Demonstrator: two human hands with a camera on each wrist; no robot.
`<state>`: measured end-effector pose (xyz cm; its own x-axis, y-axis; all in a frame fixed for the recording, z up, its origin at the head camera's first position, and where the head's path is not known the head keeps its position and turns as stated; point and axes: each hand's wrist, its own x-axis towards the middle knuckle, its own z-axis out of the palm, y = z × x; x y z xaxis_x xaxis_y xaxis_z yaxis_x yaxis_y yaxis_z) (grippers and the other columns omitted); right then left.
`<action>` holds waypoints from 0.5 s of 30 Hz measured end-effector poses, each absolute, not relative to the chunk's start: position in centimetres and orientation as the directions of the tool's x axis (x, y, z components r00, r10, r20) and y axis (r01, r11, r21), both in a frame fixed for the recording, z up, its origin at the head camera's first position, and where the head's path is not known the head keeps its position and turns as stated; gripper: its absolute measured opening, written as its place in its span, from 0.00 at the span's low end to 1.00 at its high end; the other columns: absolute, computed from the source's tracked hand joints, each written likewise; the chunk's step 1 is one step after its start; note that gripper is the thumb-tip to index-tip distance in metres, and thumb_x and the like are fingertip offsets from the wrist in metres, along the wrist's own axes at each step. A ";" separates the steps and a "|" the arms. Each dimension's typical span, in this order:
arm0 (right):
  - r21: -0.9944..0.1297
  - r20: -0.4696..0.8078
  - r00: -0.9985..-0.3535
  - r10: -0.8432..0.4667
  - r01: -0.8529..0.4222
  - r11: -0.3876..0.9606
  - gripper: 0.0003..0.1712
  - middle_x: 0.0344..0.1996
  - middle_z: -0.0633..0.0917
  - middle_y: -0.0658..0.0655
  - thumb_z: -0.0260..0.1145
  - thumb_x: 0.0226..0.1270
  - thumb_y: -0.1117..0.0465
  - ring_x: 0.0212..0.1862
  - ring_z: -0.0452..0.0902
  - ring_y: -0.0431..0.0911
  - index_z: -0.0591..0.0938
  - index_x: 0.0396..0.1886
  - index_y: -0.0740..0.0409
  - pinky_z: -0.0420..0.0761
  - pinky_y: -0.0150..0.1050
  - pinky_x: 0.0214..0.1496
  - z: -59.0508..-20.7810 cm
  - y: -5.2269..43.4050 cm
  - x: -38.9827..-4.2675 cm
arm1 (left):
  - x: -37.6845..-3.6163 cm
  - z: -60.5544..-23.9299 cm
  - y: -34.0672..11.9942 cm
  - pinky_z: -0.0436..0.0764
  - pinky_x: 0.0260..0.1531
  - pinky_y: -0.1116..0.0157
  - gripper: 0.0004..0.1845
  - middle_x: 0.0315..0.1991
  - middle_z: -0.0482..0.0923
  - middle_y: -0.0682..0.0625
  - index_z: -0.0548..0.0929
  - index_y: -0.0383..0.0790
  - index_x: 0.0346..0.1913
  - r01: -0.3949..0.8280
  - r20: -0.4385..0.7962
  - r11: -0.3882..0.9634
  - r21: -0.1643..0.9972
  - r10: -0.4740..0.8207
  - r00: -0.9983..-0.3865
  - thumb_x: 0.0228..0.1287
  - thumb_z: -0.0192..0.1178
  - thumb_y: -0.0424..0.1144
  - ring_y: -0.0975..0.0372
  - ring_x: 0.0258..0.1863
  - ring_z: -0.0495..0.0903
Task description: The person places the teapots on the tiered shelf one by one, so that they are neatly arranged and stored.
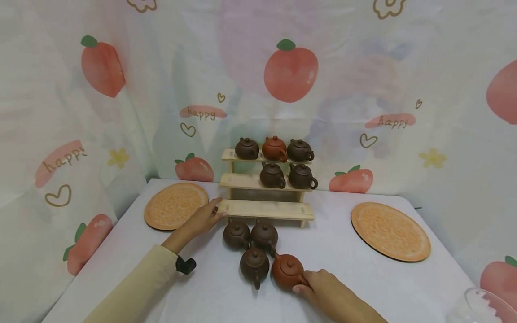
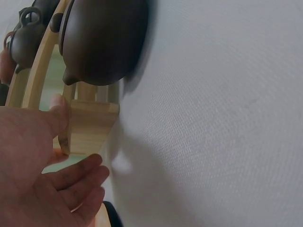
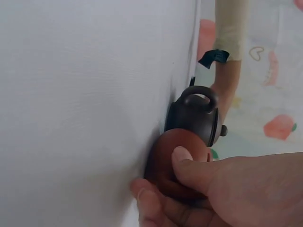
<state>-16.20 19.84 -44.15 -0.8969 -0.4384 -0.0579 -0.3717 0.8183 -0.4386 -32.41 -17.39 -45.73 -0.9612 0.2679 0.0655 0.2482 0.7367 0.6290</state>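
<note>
My right hand grips the handle side of a reddish-brown clay teapot on the white table. In the right wrist view the thumb lies against that teapot's body, and a dark teapot stands just beyond. Three dark brown teapots cluster beside it, in front of a three-step wooden rack. At the rack's left end, my left hand pinches the lowest plank between thumb and index finger; its other fingers extend free in the left wrist view.
Dark teapots and one reddish teapot stand on the top step; two dark teapots sit on the middle step's right part. Round orange-patterned mats lie left and right. A clear glass container is at the lower right corner.
</note>
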 end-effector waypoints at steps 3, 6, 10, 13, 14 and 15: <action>-0.423 -0.024 -0.887 -0.462 -0.410 0.809 0.16 0.22 0.75 0.42 0.69 0.75 0.47 0.29 0.72 0.39 0.78 0.29 0.47 0.75 0.41 0.33 -44.3 20.1 -16.1 | -32.4 -45.6 -17.4 0.79 0.62 0.43 0.35 0.61 0.80 0.28 0.61 0.29 0.80 0.244 0.064 0.737 0.630 0.263 -0.963 0.83 0.57 0.47 0.41 0.62 0.81; -0.439 0.000 -0.886 -0.464 -0.417 0.796 0.14 0.22 0.75 0.40 0.68 0.76 0.47 0.29 0.71 0.36 0.78 0.30 0.46 0.74 0.39 0.33 -44.6 20.5 -15.9 | -32.4 -45.7 -17.4 0.80 0.61 0.43 0.35 0.61 0.80 0.29 0.61 0.29 0.80 0.245 0.065 0.737 0.630 0.265 -0.962 0.83 0.57 0.47 0.41 0.61 0.81; -0.452 0.003 -0.893 -0.450 -0.403 0.796 0.14 0.23 0.74 0.39 0.66 0.77 0.46 0.30 0.71 0.35 0.79 0.32 0.45 0.75 0.39 0.35 -44.8 21.1 -15.9 | -32.4 -45.7 -17.5 0.80 0.61 0.43 0.35 0.61 0.80 0.28 0.61 0.30 0.80 0.244 0.064 0.738 0.629 0.264 -0.962 0.83 0.57 0.47 0.41 0.61 0.82; -0.442 0.001 -0.905 -0.425 -0.382 0.812 0.12 0.23 0.75 0.39 0.67 0.77 0.48 0.31 0.73 0.35 0.79 0.33 0.46 0.76 0.39 0.36 -45.0 21.6 -16.2 | -32.4 -45.8 -17.5 0.80 0.61 0.43 0.35 0.62 0.80 0.28 0.61 0.30 0.80 0.244 0.062 0.738 0.629 0.264 -0.962 0.83 0.57 0.47 0.41 0.62 0.81; -0.442 -0.001 -0.909 -0.418 -0.374 0.815 0.12 0.23 0.76 0.40 0.67 0.77 0.49 0.31 0.74 0.36 0.79 0.34 0.47 0.76 0.39 0.35 -45.0 21.7 -16.4 | -32.4 -45.8 -17.5 0.80 0.61 0.43 0.35 0.62 0.80 0.28 0.60 0.30 0.80 0.244 0.062 0.738 0.629 0.265 -0.962 0.83 0.57 0.47 0.40 0.62 0.81; -0.441 -0.003 -0.911 -0.412 -0.368 0.818 0.11 0.23 0.76 0.40 0.67 0.77 0.49 0.31 0.74 0.36 0.79 0.34 0.48 0.76 0.39 0.35 -45.0 21.9 -16.5 | -32.4 -45.8 -17.5 0.80 0.61 0.43 0.35 0.62 0.80 0.28 0.60 0.30 0.80 0.244 0.062 0.739 0.628 0.265 -0.962 0.83 0.56 0.47 0.41 0.62 0.81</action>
<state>-16.49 21.87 -45.03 -0.9113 -0.4117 -0.0026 -0.3684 0.8184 -0.4410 -32.42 -17.52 -45.81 -0.9621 0.2655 0.0620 0.2443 0.7385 0.6284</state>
